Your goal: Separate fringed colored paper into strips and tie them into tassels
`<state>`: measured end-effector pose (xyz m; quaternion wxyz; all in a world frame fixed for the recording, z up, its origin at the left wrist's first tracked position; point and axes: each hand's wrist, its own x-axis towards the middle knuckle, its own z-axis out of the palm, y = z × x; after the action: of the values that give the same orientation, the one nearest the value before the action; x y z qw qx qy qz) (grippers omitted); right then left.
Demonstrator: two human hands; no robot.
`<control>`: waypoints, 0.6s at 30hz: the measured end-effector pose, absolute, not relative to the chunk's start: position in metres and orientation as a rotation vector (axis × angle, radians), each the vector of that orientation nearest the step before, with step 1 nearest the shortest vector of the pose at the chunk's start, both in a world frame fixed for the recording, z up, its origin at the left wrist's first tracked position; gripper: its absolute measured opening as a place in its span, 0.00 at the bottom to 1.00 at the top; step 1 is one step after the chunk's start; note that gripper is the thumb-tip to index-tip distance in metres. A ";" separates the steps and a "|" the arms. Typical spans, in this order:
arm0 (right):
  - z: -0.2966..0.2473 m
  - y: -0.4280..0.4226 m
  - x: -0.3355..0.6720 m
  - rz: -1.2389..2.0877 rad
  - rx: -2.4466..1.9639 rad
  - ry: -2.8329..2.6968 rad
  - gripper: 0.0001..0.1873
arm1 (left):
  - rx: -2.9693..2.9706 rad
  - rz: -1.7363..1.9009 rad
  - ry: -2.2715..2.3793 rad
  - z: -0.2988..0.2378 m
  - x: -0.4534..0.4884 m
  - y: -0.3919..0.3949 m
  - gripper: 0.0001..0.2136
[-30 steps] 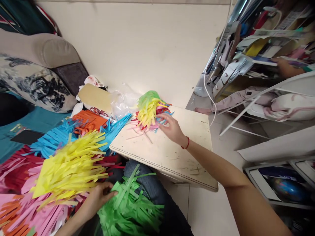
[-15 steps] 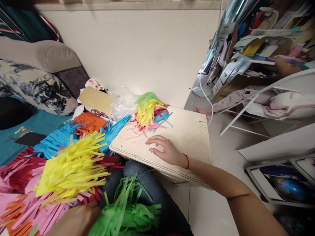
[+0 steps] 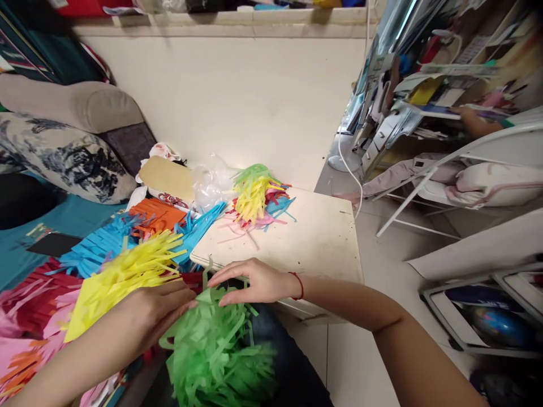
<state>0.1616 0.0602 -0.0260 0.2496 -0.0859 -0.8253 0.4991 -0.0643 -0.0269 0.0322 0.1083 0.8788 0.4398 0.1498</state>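
Green fringed tissue paper (image 3: 220, 350) lies bunched over my lap, its strips hanging loose and partly blurred. My left hand (image 3: 163, 311) pinches the paper's upper left edge, fingers pressed together. At the top of the same paper is my right hand (image 3: 254, 282), thumb and fingers apart, with the fingertips at the strips; whether they touch is hard to tell. Yellow fringed paper (image 3: 123, 277) lies just beyond my left hand. Behind my right hand, a small pile of cut yellow strips (image 3: 250, 198), mixed with green, pink, red and blue ones, rests on a cream stool (image 3: 305, 237).
Blue fringe (image 3: 93, 249), orange fringe (image 3: 156, 215) and pink and red sheets cover the left side. A clear plastic bag (image 3: 212, 181) lies by the wall. At right, another person's arm (image 3: 475, 121) shows beside a white folding chair (image 3: 403, 203).
My left hand has risen with the green fringed paper, now pinching its edge. My right hand has moved left and down from above the stool to the paper.
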 end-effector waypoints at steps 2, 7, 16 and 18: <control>-0.026 0.062 0.160 1.314 -0.276 -2.232 0.12 | 2.604 0.448 1.262 0.030 -0.065 -0.023 0.18; -0.007 0.067 0.158 1.223 -0.398 -2.117 0.08 | 2.620 0.714 1.312 0.034 -0.072 -0.014 0.12; 0.000 0.099 0.149 1.057 -0.604 -2.497 0.18 | 2.661 1.043 1.393 0.047 -0.075 0.001 0.05; -0.010 0.105 0.146 1.027 -0.668 -2.466 0.24 | 2.613 1.006 1.345 0.043 -0.075 0.001 0.04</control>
<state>0.1463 0.1048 -0.0104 0.1929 -0.2379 -0.8788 0.3658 -0.0752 0.0012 0.0425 0.0179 0.8411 0.4329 0.3238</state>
